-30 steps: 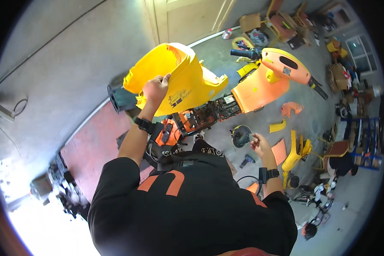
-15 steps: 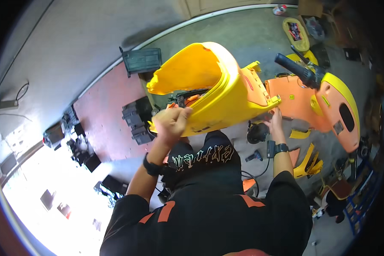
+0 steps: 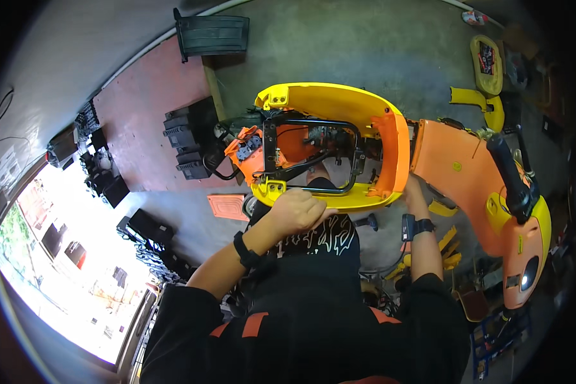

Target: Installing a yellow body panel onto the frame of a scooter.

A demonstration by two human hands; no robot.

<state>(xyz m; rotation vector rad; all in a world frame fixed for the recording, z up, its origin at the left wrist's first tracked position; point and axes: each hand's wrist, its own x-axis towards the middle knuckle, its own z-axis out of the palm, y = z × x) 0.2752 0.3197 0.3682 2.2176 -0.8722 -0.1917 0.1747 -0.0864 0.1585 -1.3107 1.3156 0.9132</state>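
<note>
Grey concrete workshop floor (image 3: 365, 45) surrounds a stripped scooter; both hands, left hand (image 3: 296, 211) and right hand (image 3: 411, 189), grip the yellow plastic rear body shell (image 3: 339, 102) at twelve o'clock (seating it), alignment likely next.

Both arms raised forward — left hand (image 3: 296, 211) curled in a grip, right hand (image 3: 411, 187) half hidden.

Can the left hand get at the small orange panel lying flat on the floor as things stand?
Probably not right now: the left hand is gripping the near rim of the yellow body shell. The orange panel lies open beside that arm, uncovered.
</note>
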